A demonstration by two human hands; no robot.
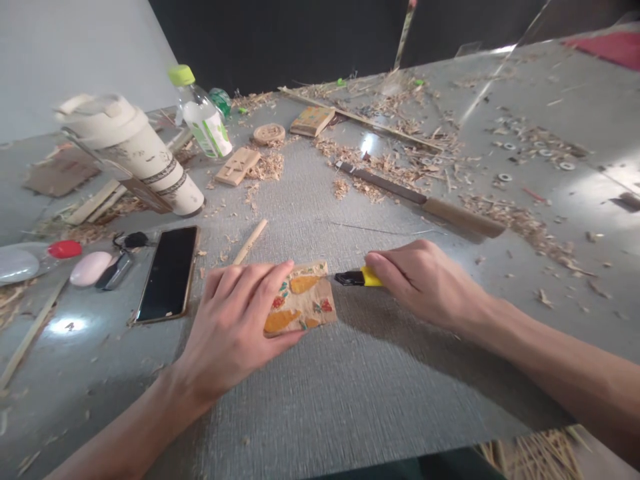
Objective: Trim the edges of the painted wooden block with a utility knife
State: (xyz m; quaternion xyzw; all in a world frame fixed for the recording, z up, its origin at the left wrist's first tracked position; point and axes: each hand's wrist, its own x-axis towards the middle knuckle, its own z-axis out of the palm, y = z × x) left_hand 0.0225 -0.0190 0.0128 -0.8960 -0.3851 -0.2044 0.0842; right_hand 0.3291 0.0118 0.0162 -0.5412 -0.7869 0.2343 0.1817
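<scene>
Under my left hand (240,310) lies a small wooden block (320,308) with orange, red and green painted shapes on its carved top. The thumb and fingers grip its left side and edges, hiding part of it. To its right, my right hand (417,280) is wrapped round a yellow and black utility knife (356,277). The knife points left, its tip close to the block's right edge; whether it touches cannot be made out. A short wooden stick (251,240) lies just behind my left hand.
A phone (169,273) and a tumbler (135,153) are on the left, with a plastic bottle (203,120) behind. Farther back sit carved wooden pieces (239,165) and another painted block (313,121). A wooden-handled file (420,199) lies behind my right hand among wood shavings.
</scene>
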